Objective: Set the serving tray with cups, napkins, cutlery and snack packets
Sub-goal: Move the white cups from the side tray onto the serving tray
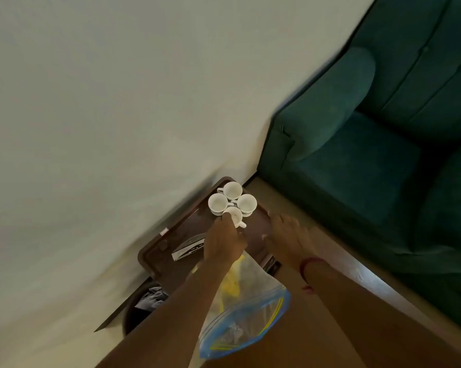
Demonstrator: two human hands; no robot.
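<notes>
Gripping round white cup (pixel 234 214), left hand (pixel 222 243); glossy tray (pixel 155 257).

bare forearms, no sleeves; red thread band (pixel 309 262) on rt wrist.

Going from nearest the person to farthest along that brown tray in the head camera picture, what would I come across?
Clear zip bag with yellow contents → left hand → the cup that its fingers touch → three more white cups clustered at the far end of the tray.
</notes>
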